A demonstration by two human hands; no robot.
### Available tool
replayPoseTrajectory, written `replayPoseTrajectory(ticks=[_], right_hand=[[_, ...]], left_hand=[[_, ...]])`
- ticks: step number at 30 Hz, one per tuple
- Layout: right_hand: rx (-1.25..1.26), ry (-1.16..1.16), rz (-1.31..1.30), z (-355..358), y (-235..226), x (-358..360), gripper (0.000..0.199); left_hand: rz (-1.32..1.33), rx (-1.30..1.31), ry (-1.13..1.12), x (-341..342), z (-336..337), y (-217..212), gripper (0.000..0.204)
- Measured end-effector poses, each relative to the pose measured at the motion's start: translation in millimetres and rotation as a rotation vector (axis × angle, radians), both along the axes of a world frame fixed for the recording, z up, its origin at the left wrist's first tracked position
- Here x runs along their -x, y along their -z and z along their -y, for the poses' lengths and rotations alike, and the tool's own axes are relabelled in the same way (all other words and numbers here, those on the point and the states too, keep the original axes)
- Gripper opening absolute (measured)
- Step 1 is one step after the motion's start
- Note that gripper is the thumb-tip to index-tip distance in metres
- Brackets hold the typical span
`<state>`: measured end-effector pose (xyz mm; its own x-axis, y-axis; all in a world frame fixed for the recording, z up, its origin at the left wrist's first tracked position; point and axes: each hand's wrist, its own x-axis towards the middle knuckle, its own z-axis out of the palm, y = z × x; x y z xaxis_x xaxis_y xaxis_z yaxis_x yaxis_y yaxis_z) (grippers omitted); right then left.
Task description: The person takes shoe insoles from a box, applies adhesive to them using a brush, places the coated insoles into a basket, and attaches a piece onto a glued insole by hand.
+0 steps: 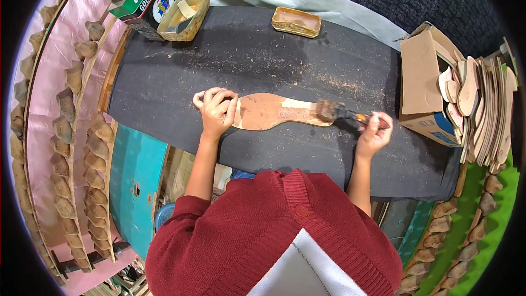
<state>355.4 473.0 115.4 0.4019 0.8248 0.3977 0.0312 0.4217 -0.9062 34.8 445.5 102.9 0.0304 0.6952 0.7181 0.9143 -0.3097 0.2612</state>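
Observation:
A shoe-sole-shaped tan piece (pixel 262 112) lies across the dark cloth in front of me. Its left part is an even brown; paler, unevenly coated patches show toward the right end. My left hand (pixel 217 113) has its fingers curled at the piece's left end, gripping it there. In my right hand (pixel 375 134) is a brush (pixel 350 115) with a dark handle, held closed between the fingers. The brush's brown bristles, a little blurred, rest over the right end of the sole piece and hide part of it.
Table cloth (pixel 246 66) carries scattered shavings. At the back stand a rectangular tub (pixel 296 24) of tan stuff, a crusted tub (pixel 189 30) with a scraper, and a green-black can (pixel 143 3). A cardboard box (pixel 419 79) holds stacked sole pieces (pixel 487 104) at right. Racks of shoe lasts (pixel 68 126) flank the table.

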Motion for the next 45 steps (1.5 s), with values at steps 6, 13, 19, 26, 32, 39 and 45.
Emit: replayPoseTrajectory(ticks=[6, 13, 19, 26, 32, 39, 45], right_hand=[[0.139, -0.361, -0.014, 1.0, 7.5, 25.9, 0.014], [0.077, -0.009, 0.023, -12.3, 6.3, -4.5, 0.012], [0.222, -0.06, -0.101, -9.1, 3.1, 12.5, 0.015], [0.275, -0.367, -0.081, -4.6, -1.5, 61.7, 0.015], [0.275, -0.209, 0.063, -13.6, -5.1, 36.1, 0.013], [0.218, -0.108, 0.335, -21.6, -36.0, 14.0, 0.01], [0.053, -0.213, 0.463, -16.2, -40.5, 66.2, 0.009]], left_hand=[[0.017, 0.025, 0.023, -2.5, -1.0, -0.8, 0.015], [0.031, 0.031, 0.01, -0.1, -0.3, 0.8, 0.018], [0.012, 0.046, -0.007, -0.5, 3.0, -2.8, 0.009], [0.043, 0.099, -0.029, -2.1, 7.3, -6.6, 0.015], [0.051, 0.097, -0.065, 2.6, 7.7, -6.2, 0.02], [0.082, 0.143, -0.092, 7.7, 4.8, 0.3, 0.016], [0.06, 0.167, -0.192, 1.3, -0.8, -1.6, 0.01]])
